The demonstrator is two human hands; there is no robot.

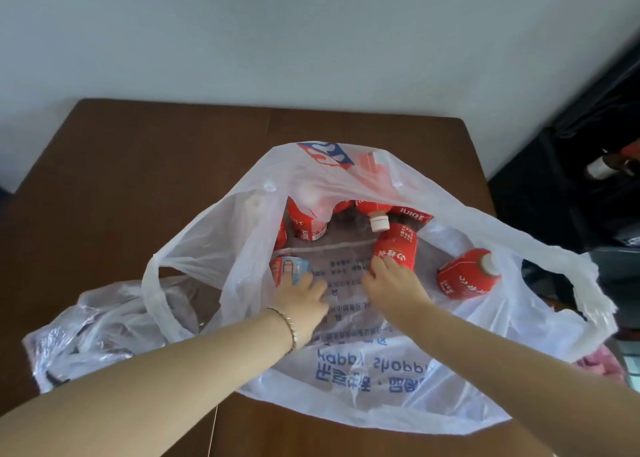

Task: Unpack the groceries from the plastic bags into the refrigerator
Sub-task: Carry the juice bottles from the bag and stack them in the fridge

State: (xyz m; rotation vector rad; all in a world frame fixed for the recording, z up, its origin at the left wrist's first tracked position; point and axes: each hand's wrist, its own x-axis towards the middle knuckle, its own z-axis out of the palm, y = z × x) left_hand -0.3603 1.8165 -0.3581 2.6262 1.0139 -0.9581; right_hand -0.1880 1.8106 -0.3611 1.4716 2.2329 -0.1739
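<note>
At the left we see a crumpled clear bag (86, 328) lying on the brown table (138, 179), touching the big white shopping bag (346, 380), which lies open. Inside it, the left hand (304, 297), a bracelet (289, 325) on its wrist, touches the near end of a small blue-labelled carton (289, 271); its fingers lie close together, and we cannot tell whether they grip. Just beside it, the right hand (394, 283) curls its fingers round the near end of a red juice carton (394, 249). More red cartons (304, 221) stand at the back, and another carton (467, 278) lies tilted at the right.
</note>
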